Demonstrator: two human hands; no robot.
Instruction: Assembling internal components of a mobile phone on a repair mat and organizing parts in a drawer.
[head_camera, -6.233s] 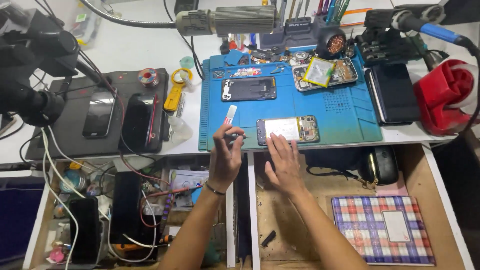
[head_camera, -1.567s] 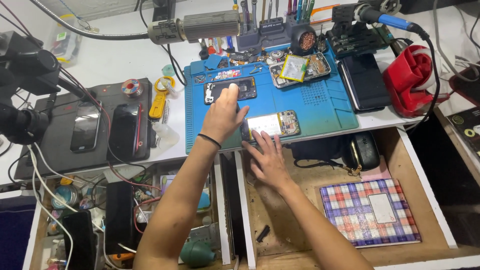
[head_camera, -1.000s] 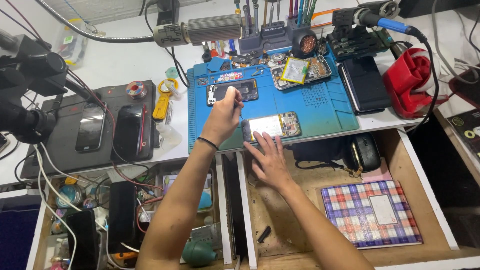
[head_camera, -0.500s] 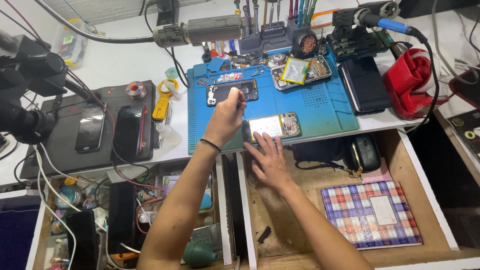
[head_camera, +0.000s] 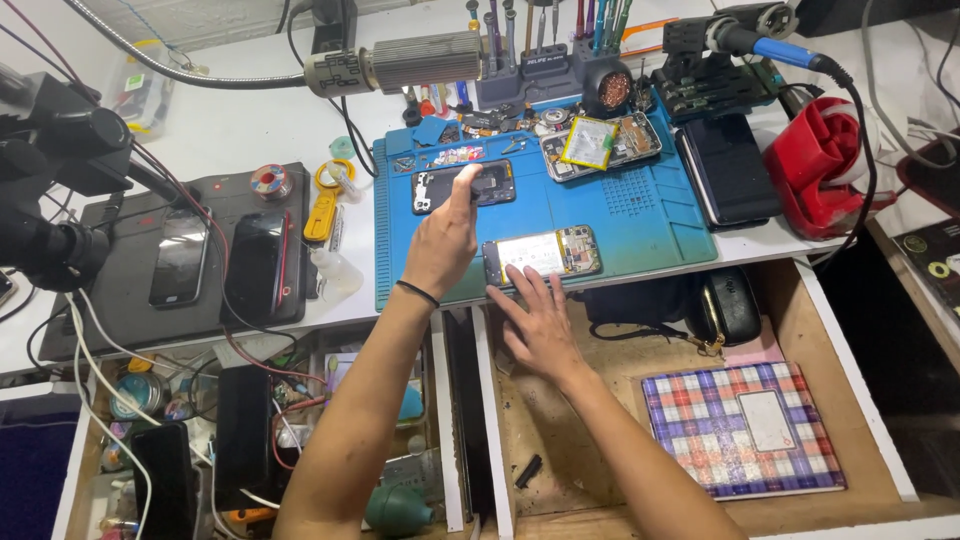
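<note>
An opened phone (head_camera: 545, 252) with bare innards lies at the front edge of the blue work mat (head_camera: 650, 210). My right hand (head_camera: 535, 322) reaches up from the drawer, fingers spread, fingertips on that phone's near edge. My left hand (head_camera: 442, 240) hovers over the mat just left of it, fingers curled, one digit stretched up over a dark phone body (head_camera: 490, 185) farther back. Whether a slim tool still sits in that hand is hidden. A second opened phone with a yellow-green battery (head_camera: 592, 142) lies at the mat's far side.
On the left, a black pad (head_camera: 120, 280) carries two dark phones under a microscope arm (head_camera: 60, 150). A tool holder (head_camera: 545, 60), a soldering iron (head_camera: 770, 42) and a red object (head_camera: 815, 165) line the back and right. The open drawer holds a plaid notebook (head_camera: 740, 425) and a black pouch (head_camera: 725, 305).
My left hand has moved away from the near opened phone, up the mat to the dark phone body. My right hand has stayed at the near phone's edge.
</note>
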